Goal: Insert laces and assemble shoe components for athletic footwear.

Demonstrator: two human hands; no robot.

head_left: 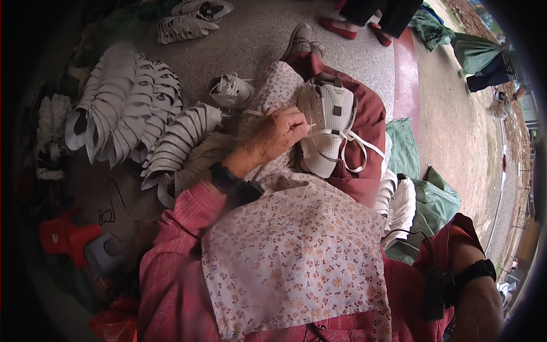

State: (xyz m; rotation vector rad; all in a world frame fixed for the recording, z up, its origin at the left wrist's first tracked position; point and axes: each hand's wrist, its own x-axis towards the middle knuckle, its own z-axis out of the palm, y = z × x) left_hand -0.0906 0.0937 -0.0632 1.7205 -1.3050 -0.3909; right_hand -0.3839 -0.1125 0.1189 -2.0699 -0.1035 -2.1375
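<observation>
A white shoe upper [336, 108] with a perforated front and a dark tab lies across my lap, on maroon trousers. White shoelace [354, 153] crosses it and hangs in a loop on its right side. My left hand [278, 132] is at the upper's left edge, its fingers curled closed around the lace. A short lace end shows past the fingertips, and another length shows behind the knuckles. My right forearm is bent back at the lower right; the hand itself lies outside the picture.
Stacked rows of white shoe uppers [117, 102] lie on the floor to my left, with one laced shoe [232, 91] near my knee. More uppers [401, 199] and green sacking [436, 194] are at my right. A red stool [65, 236] stands lower left. Another person's legs [364, 14] are ahead.
</observation>
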